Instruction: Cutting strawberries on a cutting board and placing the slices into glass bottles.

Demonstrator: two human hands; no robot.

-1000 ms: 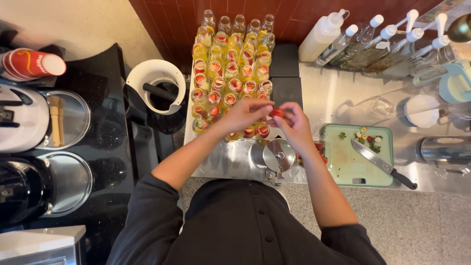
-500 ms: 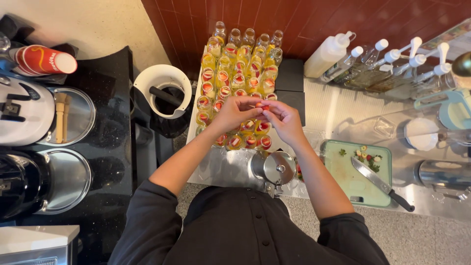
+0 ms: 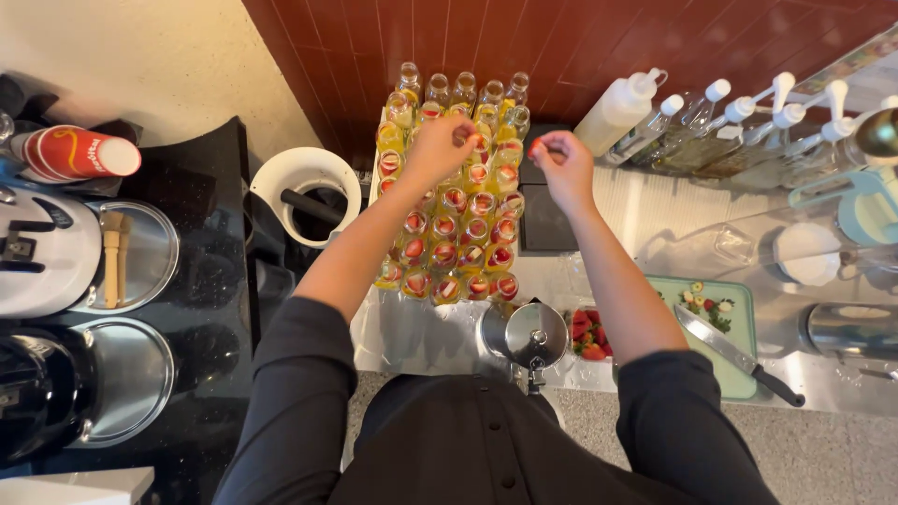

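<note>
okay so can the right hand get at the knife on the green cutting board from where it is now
Probably yes. The right hand is up by the bottles, while the knife lies uncovered on the cutting board, with nothing visibly between them.

Left hand (image 3: 440, 147) poised over the far rows of small glass bottles (image 3: 458, 201), fingertips pinched above one mouth. Right hand (image 3: 561, 168) just beside it, pinching a red strawberry piece (image 3: 535, 147). Near the right elbow: green cutting board (image 3: 739, 309) with knife (image 3: 734, 353).
</note>
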